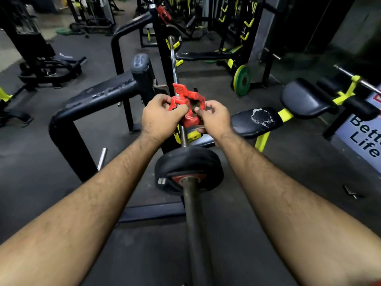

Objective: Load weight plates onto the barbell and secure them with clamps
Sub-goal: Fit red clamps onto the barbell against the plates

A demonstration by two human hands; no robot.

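A barbell (194, 223) runs away from me up the middle of the view, resting on a rack. A black weight plate (188, 168) sits on its near sleeve, with bare sleeve on my side of it. Both hands hold a red clamp (188, 104) in the air above the bar, beyond the plate. My left hand (159, 116) grips its left side, thumb on top. My right hand (215, 118) pinches its right side. The clamp's lever stands raised. A second plate (174, 37) hangs at the bar's far end.
A black rack frame (99, 96) stands on the left with a chrome peg (102, 158). A black padded bench (256, 121) with yellow frame lies to the right. A green and yellow plate (242, 80) leans further back. Another red clamp (164, 14) sits high on the rack.
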